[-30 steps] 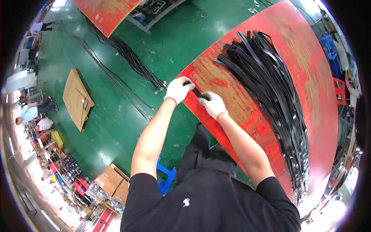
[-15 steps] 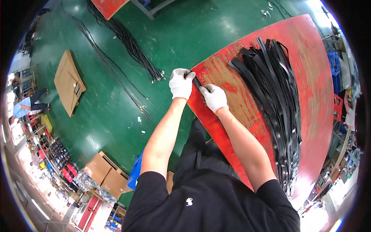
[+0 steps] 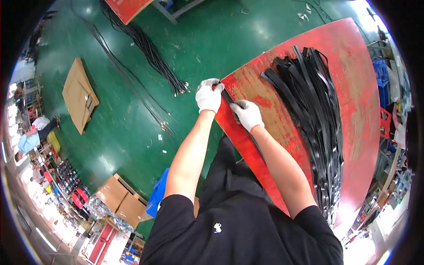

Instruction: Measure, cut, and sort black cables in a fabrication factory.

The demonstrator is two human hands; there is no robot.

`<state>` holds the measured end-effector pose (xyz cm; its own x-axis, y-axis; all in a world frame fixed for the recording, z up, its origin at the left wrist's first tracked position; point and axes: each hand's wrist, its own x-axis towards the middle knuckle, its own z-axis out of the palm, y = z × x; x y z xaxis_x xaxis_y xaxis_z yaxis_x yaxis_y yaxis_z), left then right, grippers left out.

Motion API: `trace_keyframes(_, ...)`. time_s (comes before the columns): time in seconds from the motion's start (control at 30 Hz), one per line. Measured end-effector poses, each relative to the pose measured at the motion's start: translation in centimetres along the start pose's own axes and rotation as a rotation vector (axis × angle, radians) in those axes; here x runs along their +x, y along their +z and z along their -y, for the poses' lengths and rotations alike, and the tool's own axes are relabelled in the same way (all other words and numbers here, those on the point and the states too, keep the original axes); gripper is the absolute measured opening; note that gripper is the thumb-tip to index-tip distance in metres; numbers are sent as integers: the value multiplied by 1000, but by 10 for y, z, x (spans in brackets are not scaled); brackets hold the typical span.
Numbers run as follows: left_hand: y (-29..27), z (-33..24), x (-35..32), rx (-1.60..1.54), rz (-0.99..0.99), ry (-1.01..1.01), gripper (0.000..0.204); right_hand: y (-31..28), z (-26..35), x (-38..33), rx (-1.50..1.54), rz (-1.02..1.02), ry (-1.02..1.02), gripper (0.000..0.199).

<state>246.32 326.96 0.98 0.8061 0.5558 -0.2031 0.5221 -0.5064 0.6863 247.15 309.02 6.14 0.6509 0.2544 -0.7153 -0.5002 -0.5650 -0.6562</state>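
Your white-gloved left hand (image 3: 209, 95) pinches a slim, flat black strip (image 3: 227, 96) at the left corner of the worn, red-painted table (image 3: 360, 88). Your white-gloved right hand (image 3: 247, 115) pinches it farther along, probably to keep it straight beside the edge. The thick bundle of flat black strips (image 3: 314, 106) lies lengthwise on the tabletop, perhaps to limit tangling. Whatever the brown cardboard box (image 3: 130, 208) at lower left contains, you cannot tell.

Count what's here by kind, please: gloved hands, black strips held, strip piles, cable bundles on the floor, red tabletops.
Gloved hands: 2 (left hand, right hand)
Black strip held: 1
Strip pile: 1
Cable bundles: 2 (thick bundle, thin bundle)
Red tabletops: 2 (near tabletop, far tabletop)
Total: 8
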Motion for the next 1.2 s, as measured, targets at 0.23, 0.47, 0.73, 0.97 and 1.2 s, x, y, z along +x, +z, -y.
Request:
trace_keyframes(0.23,-10,-4,1,49,117,-82,34,-46,-87,-83,-329,-122,-91,43)
trace_keyframes(0.47,-24,-6,7,98,144,-23,38,-108,-237,-221,-240,-529,170,37)
trace_keyframes(0.73,-21,-63,-30,-103,369,-83,37,-71,-383,-412,-93,-770,662,39)
trace_keyframes(0.97,-9,-18,-43,115,56,409,26,52,-408,-465,349,-918,836,44)
trace_keyframes(1.2,12,-37,-69,126,143,354,26,187,-375,-444,676,-970,941,43)
